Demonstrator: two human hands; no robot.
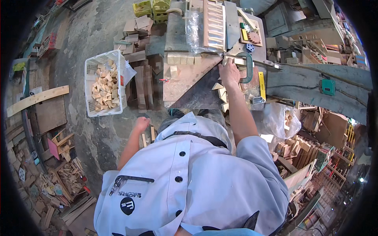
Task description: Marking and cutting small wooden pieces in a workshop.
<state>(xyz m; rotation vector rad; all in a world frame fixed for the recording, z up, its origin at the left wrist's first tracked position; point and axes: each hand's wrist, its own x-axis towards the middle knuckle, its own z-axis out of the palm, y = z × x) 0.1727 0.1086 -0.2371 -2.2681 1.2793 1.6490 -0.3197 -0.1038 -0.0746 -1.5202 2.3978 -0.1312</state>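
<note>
1. Right hand (229, 74): reaches across the worktable (178, 85), its fingertips at a pale wooden piece (237, 61) near the far edge of the tan board. Whether the fingers pinch this piece or only press on it cannot be told from above.

2. Left hand (142, 124): hangs beside the body, well apart from the wood, with its fingers seemingly curled inward; whether they enclose anything cannot be told.

3. Position of the pale wooden piece: just to the left of a green clamp (250, 67), on the table's right half. Wedge-like offcuts (222, 95) lie nearer the body, beside the right forearm. A row of small blocks (183, 59) and a single block (174, 70) stand to the left.

4. Step in hand: judged from the posture, one-handed placing or steadying of the wood beside the clamp. The next move calls for a sure hold — and for fingertips kept clear of the fittings around the clamp.

5. Markings: dark lettering and a round black badge (127, 205) show on the pale shirt (212, 173). The yellow strip (262, 84) bears dark marks too small to read, and the green box (328, 87) carries a small pale panel.
</note>
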